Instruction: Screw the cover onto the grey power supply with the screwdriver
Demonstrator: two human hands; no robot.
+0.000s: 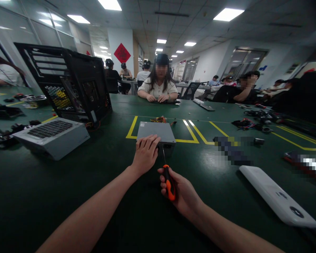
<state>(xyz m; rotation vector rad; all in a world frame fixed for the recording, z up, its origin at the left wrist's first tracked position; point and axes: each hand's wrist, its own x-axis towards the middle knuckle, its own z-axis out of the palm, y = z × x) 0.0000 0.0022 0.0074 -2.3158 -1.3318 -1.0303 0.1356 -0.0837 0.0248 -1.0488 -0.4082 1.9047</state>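
Note:
A grey computer power supply (156,130) lies on the green table in front of me, with bundled wires (158,119) behind it. Over its near left edge my left hand (146,154) is closed, fingers across the top and the thumb side partly hidden. My right hand (180,188) is wrapped round the orange and black handle of a screwdriver (169,184). The thin shaft points up and away from me, its tip at the near face of the power supply. Whether the tip sits on a screw I cannot tell.
To the left stand a second power supply (52,135) and a black computer case (68,82). A white oblong device (277,196) lies at right, with cables (255,119) beyond. Yellow tape (191,130) marks the table. A person (159,86) sits opposite.

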